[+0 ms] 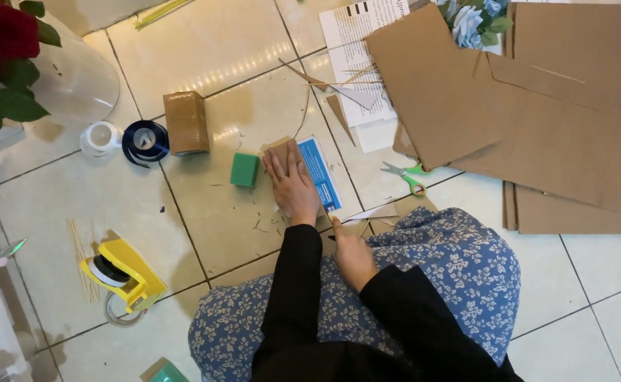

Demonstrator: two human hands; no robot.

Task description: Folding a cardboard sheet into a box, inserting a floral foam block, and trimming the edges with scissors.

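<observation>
Cardboard strip (282, 150) lies uncut under the flat, spread left hand (293, 185), while the loosely curled right hand (353, 256) holds nothing; scissors (403, 173) rest untouched nearby.

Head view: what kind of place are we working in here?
Probably a home floor used for crafts: glossy floor tiles, cardboard sheets, green-handled scissors and a yellow tape dispenser lie around the seated person.

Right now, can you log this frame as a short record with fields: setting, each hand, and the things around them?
Setting: tiled floor, person seated
Left hand: flat, pressing a small cardboard piece lying over a blue card
Right hand: by the lap, grip unclear
Near left hand: green foam block
Also: scissors, tape dispenser, ribbon spool, cardboard sheets
</observation>
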